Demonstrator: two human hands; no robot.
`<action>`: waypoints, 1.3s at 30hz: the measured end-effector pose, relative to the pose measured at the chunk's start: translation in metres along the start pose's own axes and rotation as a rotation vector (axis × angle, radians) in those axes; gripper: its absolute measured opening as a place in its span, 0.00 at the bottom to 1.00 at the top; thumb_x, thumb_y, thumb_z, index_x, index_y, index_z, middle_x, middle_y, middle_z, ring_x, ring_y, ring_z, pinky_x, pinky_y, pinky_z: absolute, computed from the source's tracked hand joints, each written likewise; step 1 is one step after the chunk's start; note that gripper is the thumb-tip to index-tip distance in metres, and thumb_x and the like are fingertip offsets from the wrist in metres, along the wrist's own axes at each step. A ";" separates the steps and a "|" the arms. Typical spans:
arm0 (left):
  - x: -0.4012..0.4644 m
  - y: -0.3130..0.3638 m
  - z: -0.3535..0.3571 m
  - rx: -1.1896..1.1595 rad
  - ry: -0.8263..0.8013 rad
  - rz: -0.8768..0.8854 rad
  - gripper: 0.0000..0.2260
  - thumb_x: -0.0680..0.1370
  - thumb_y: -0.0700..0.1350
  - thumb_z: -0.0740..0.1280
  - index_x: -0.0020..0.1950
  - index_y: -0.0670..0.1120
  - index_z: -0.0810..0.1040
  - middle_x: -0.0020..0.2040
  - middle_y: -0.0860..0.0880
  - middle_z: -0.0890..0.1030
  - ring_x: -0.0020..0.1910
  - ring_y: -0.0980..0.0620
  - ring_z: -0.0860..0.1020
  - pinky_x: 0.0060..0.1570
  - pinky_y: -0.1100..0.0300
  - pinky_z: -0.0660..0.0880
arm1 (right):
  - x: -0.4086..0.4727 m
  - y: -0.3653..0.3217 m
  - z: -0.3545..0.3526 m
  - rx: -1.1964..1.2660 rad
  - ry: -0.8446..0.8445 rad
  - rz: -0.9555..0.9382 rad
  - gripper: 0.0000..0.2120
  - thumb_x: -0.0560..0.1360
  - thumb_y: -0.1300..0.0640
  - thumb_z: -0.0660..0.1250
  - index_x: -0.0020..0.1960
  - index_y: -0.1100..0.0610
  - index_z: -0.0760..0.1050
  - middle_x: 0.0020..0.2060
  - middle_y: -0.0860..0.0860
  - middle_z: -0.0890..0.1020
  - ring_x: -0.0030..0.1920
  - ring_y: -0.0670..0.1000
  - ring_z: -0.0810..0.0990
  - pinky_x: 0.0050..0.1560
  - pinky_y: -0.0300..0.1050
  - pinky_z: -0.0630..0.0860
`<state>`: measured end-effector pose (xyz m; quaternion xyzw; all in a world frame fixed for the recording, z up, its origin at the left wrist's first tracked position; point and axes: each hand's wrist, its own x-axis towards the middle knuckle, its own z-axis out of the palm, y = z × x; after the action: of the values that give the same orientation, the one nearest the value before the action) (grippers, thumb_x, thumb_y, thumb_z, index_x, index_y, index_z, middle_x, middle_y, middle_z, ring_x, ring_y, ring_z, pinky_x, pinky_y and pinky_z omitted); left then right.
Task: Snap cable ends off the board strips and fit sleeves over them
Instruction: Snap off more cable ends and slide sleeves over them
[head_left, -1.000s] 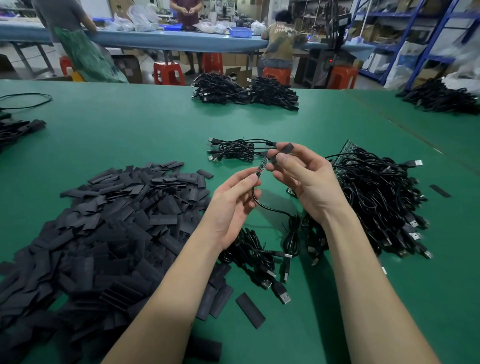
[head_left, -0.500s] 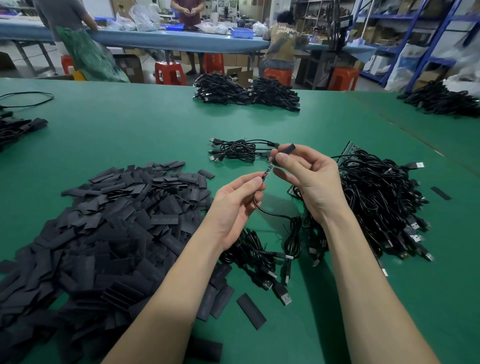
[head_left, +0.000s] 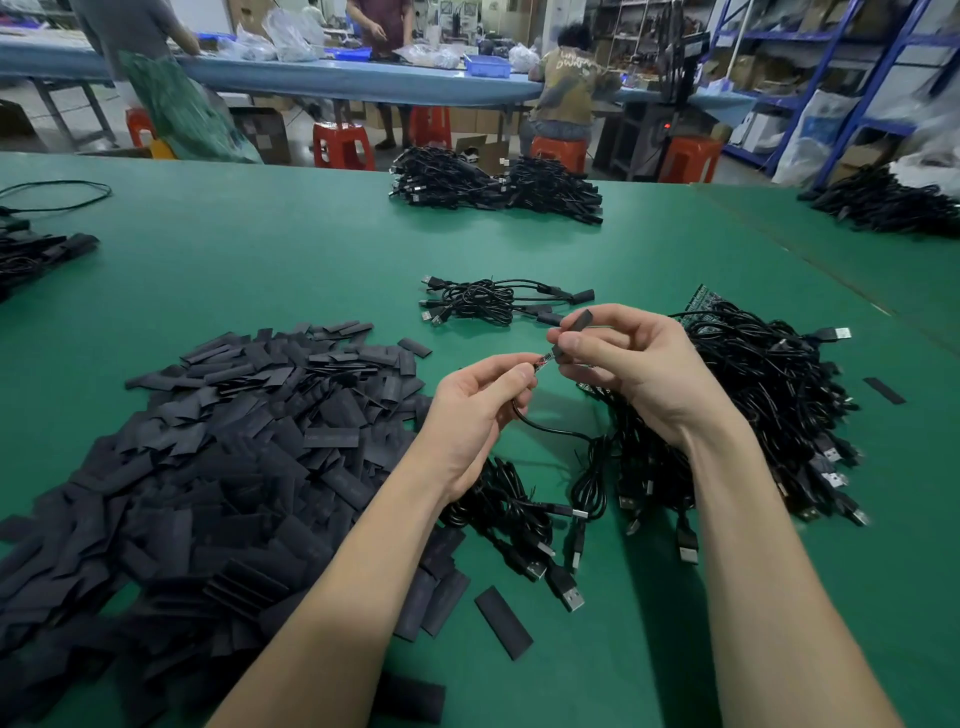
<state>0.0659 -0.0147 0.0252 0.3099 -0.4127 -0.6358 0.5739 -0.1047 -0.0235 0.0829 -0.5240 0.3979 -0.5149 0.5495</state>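
The two hands are drawing together compared with half a second ago: the sleeve (head_left: 573, 332) is now meeting the tip of the cable end (head_left: 543, 362), where earlier a clear gap showed between them, and the sleeve is tilting more steeply toward the left hand.

The left hand (head_left: 480, 410) is pinching the cable end between thumb and forefinger, with only a short stub of the little board showing past the fingertips. The right hand (head_left: 631, 371) is pinching the black sleeve, thumb and forefinger closed on it, its far end sticking up and away. Both are being held in the air above the green table (head_left: 260, 270), the cable (head_left: 550, 431) looping down from the left hand toward the cable pile (head_left: 769, 405) on the right. The loose sleeve pile (head_left: 218, 441) is lying to the left, and a small finished bundle (head_left: 493, 301) is sitting just beyond the hands.

What could go wrong: the sleeve looks flattened, so its mouth may be staying closed under the pinch and the board edge may be catching on the lip instead of entering. Pushing at an angle could bend the stub or buckle the sleeve. With so little of the end exposed, the left fingers may also be blocking the sleeve's travel.
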 end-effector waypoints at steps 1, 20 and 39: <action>0.001 0.000 0.000 -0.006 0.003 -0.001 0.08 0.80 0.34 0.65 0.50 0.42 0.84 0.37 0.50 0.79 0.34 0.57 0.74 0.37 0.67 0.73 | 0.001 0.001 0.001 -0.004 0.003 -0.013 0.14 0.64 0.60 0.77 0.48 0.62 0.83 0.45 0.62 0.86 0.44 0.53 0.84 0.44 0.42 0.82; -0.001 0.001 0.002 0.030 0.071 0.094 0.05 0.75 0.36 0.73 0.48 0.44 0.80 0.40 0.45 0.84 0.35 0.53 0.79 0.41 0.64 0.77 | 0.006 0.012 0.007 0.156 0.025 0.107 0.10 0.68 0.60 0.75 0.48 0.61 0.82 0.44 0.58 0.86 0.39 0.50 0.85 0.44 0.37 0.81; -0.003 0.000 0.000 0.050 0.073 0.126 0.05 0.74 0.33 0.73 0.46 0.42 0.84 0.39 0.46 0.85 0.35 0.54 0.81 0.40 0.64 0.78 | 0.006 0.013 0.003 0.031 -0.073 0.127 0.09 0.69 0.57 0.76 0.47 0.60 0.82 0.44 0.57 0.86 0.38 0.48 0.83 0.44 0.38 0.81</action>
<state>0.0666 -0.0116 0.0248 0.3207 -0.4258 -0.5763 0.6194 -0.0989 -0.0299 0.0710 -0.5075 0.4018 -0.4656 0.6034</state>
